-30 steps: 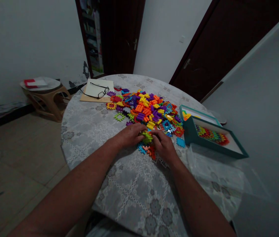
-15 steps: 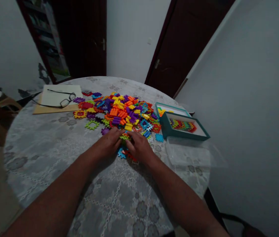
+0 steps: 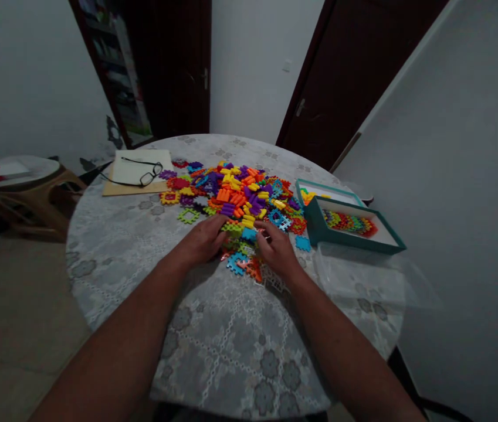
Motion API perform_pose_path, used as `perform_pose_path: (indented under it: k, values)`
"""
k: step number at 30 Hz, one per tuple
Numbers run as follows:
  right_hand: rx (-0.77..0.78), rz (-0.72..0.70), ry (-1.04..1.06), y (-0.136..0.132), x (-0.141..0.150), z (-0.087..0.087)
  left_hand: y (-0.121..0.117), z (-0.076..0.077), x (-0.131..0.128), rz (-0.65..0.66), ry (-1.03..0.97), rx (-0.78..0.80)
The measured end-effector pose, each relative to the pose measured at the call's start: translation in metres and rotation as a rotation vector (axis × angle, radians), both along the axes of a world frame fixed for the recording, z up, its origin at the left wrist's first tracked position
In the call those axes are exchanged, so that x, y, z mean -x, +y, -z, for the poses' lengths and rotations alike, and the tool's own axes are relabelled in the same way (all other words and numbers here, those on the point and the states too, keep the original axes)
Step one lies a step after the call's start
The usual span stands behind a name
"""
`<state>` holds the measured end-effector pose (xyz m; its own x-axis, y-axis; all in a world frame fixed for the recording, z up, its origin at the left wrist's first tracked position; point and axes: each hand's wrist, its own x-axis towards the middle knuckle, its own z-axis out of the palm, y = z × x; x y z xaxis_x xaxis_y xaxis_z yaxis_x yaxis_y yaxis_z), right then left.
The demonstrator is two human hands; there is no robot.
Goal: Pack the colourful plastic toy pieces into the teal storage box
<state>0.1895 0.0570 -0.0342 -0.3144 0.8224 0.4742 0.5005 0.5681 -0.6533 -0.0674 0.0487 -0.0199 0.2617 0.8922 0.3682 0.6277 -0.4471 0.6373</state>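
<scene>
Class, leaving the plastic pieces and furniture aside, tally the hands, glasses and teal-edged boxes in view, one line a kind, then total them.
Left hand and right hand: 2
Pair of glasses: 1
Near teal-edged box and far teal-edged box: 2
Total: 5

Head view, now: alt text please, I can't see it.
Two bare hands, left and right, hold small green and blue plastic pieces before a multicoloured pile of plastic pieces on a round table with a grey floral cloth.

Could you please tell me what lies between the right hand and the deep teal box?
In the head view, a flat blue piece lies between the right hand and the deep teal box, on the patterned tablecloth beside the colourful pile.
</scene>
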Motion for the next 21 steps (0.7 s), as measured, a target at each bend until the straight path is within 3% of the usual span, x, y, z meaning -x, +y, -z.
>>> perform_pose_path:
  k: [4,9,14,21]
  values:
    - [-0.145,-0.098,-0.221,0.000,-0.002,0.002,0.001,-0.011,0.013,-0.269,-0.130,-0.019]
    - [-0.105,-0.172,-0.503,-0.018,0.018,-0.005,-0.004,-0.026,0.015,-0.506,-0.186,0.043]
    - [-0.058,-0.095,-0.659,-0.024,0.029,-0.010,-0.005,-0.029,0.013,-0.557,-0.217,0.081]
    - [-0.091,0.105,-0.731,-0.022,0.025,-0.002,-0.006,-0.027,0.014,-0.503,-0.238,0.060]
